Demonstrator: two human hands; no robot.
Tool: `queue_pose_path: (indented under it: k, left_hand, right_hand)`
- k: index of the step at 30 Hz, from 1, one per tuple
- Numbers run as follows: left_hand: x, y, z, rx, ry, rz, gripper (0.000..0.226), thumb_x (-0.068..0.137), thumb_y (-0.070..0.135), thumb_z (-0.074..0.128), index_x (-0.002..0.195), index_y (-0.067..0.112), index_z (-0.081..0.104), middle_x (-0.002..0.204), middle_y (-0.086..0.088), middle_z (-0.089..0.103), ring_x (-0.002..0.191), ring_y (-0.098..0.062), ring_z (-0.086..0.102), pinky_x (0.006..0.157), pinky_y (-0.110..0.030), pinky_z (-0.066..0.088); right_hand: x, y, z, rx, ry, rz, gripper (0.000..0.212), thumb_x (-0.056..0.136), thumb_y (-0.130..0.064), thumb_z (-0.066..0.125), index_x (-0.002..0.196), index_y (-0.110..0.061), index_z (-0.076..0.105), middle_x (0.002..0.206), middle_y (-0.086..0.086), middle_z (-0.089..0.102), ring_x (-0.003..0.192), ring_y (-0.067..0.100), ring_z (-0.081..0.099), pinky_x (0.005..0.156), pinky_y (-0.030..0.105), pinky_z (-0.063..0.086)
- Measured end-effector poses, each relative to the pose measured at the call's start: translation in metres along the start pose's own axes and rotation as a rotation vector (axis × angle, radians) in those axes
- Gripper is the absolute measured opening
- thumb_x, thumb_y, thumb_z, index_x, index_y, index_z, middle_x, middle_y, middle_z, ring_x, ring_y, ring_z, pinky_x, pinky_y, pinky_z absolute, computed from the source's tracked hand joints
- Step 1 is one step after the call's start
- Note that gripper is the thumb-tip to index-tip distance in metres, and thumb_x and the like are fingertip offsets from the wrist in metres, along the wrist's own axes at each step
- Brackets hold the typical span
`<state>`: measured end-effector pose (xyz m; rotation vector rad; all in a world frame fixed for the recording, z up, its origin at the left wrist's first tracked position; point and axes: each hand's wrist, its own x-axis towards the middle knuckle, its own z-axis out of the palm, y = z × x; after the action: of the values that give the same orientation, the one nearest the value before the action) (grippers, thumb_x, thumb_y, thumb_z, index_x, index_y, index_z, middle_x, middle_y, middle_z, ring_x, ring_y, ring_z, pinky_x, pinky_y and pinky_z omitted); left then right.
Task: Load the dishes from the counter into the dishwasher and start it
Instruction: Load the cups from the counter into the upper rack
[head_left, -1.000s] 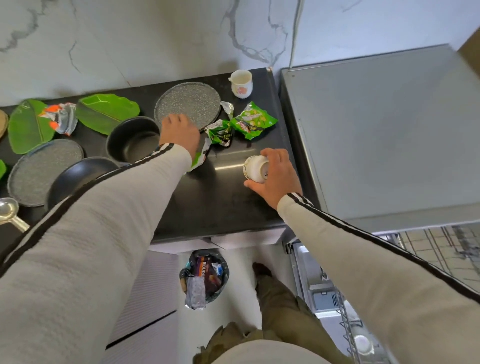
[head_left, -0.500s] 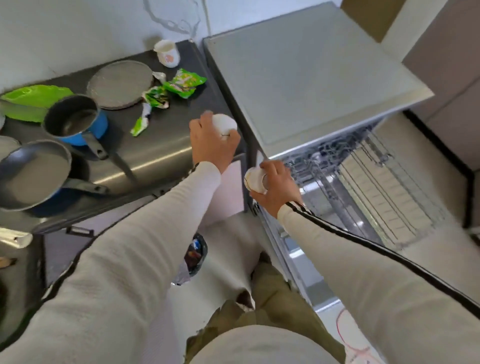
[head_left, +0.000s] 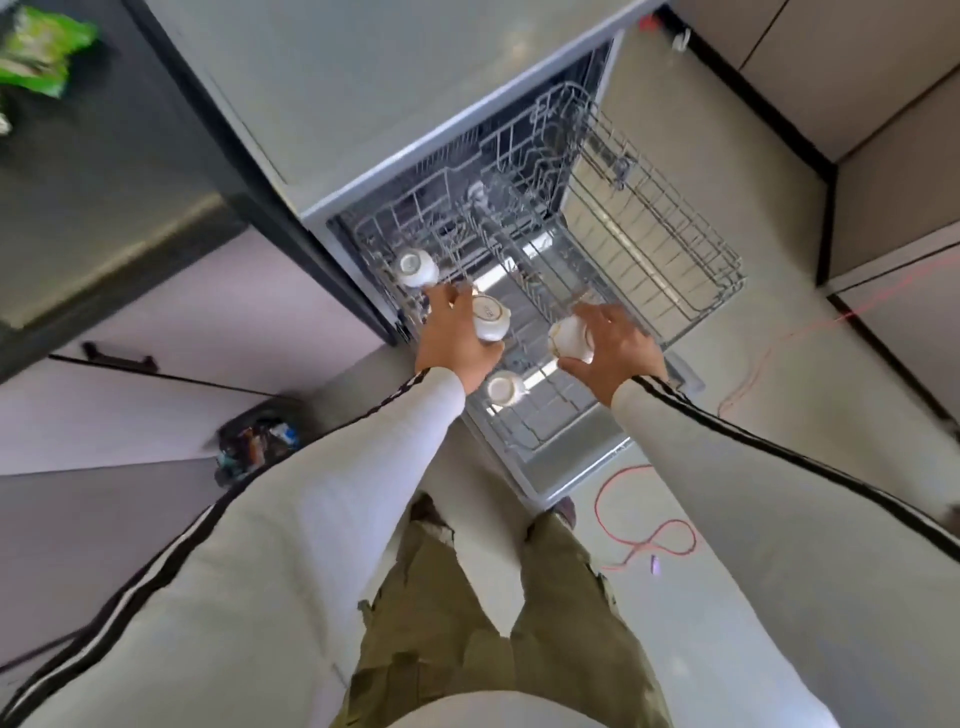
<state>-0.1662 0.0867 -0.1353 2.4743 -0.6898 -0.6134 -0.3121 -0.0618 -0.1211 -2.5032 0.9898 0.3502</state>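
The dishwasher stands open with its wire racks pulled out over the lowered door. My left hand grips a white cup over the near left part of the lower rack. My right hand grips a second white cup just to the right, also above that rack. Two more white cups sit in the rack upside down: one cup at the far left and another cup near the front. The upper rack extends to the right.
The dark counter with a green snack wrapper is at the upper left. A small bin of wrappers stands on the floor left of my legs. A red cable loops on the floor by the door.
I have turned from the counter to the dishwasher. Both hands carried their cups down and forward, from beside the counter edge to over the lower rack.
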Motion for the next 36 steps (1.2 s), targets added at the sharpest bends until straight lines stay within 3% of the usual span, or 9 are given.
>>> queue_pose_path:
  k: [4,9,15,22,27,36]
  left_hand:
    - [0.011,0.013,0.06,0.033,0.027,-0.04,0.073,0.073,0.024,0.083,0.136,0.016,0.047,0.139,-0.006,0.034,0.117,-0.03,0.054,0.102,-0.038,0.049]
    - [0.03,0.018,0.107,0.086,0.053,-0.036,0.071,0.073,0.015,0.082,0.134,0.011,0.046,0.135,-0.009,0.036,0.123,-0.029,0.046,0.103,-0.037,0.047]
    - [0.059,0.013,0.133,0.361,0.062,0.02,0.075,0.075,0.034,0.079,0.138,0.015,0.043,0.139,-0.008,0.039,0.13,-0.028,0.04,0.102,-0.041,0.04]
    - [0.095,0.002,0.148,0.288,-0.013,0.12,0.072,0.074,0.023,0.082,0.134,0.012,0.044,0.14,-0.009,0.038,0.129,-0.029,0.035,0.106,-0.039,0.037]
    - [0.11,-0.007,0.164,0.342,-0.088,0.151,0.078,0.074,0.023,0.082,0.138,0.012,0.04,0.139,-0.008,0.042,0.13,-0.028,0.036,0.102,-0.038,0.038]
    - [0.121,-0.01,0.19,0.415,-0.123,0.136,0.074,0.075,0.015,0.08,0.137,0.009,0.04,0.14,-0.013,0.041,0.132,-0.032,0.036,0.106,-0.042,0.039]
  right_hand:
    - [0.024,0.053,0.021,0.029,-0.089,-0.003,0.065,0.087,-0.031,0.071,0.142,-0.037,0.037,0.151,-0.002,0.03,0.128,0.034,0.043,0.095,0.047,0.048]
    - [0.055,0.063,0.067,0.036,-0.204,-0.062,0.073,0.083,-0.014,0.07,0.142,-0.037,0.033,0.153,-0.004,0.024,0.134,0.033,0.034,0.094,0.053,0.052]
    - [0.076,0.067,0.122,-0.111,-0.282,-0.062,0.085,0.081,-0.001,0.063,0.148,-0.034,0.022,0.159,0.002,0.011,0.142,0.043,0.02,0.095,0.056,0.051]
    - [0.092,0.074,0.14,-0.303,-0.235,-0.131,0.065,0.086,-0.016,0.063,0.144,-0.024,0.033,0.146,0.011,0.035,0.119,0.039,0.048,0.089,0.048,0.053]
    - [0.105,0.071,0.151,-0.392,-0.149,-0.218,0.057,0.086,-0.02,0.059,0.139,-0.02,0.041,0.134,0.008,0.051,0.121,0.033,0.044,0.098,0.044,0.042]
    - [0.104,0.079,0.162,-0.33,-0.102,-0.211,0.061,0.084,-0.02,0.065,0.141,-0.023,0.041,0.146,0.005,0.034,0.12,0.035,0.046,0.097,0.047,0.048]
